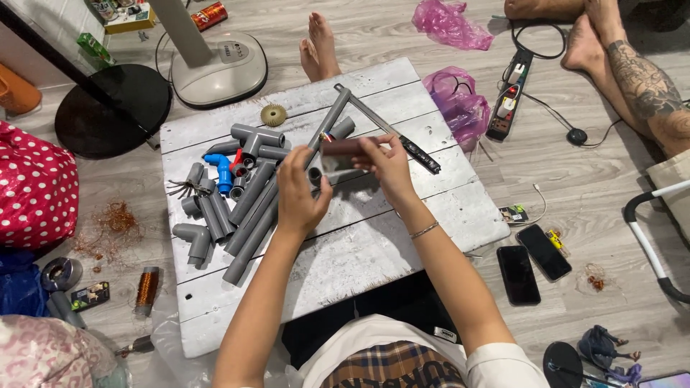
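Note:
My left hand (298,190) grips a short grey pipe fitting (315,175) above the white wooden board (374,251). My right hand (388,167) pinches a small dark brown cylinder (345,146) held level just above that fitting. Both hands meet near the board's middle. To the left lies a heap of grey pipe pieces and elbows (230,197), with one blue elbow (219,167) among them. A long grey pipe (330,115) and a dark metal bar (395,136) lie crossed behind my hands.
A tan gear (273,113) rests at the board's far side. A fan base (219,68) and a black round base (111,111) stand beyond. Two phones (532,262) lie on the floor at right, near a power strip (507,97). Another person's bare feet (320,47) and tattooed leg (640,79) are nearby.

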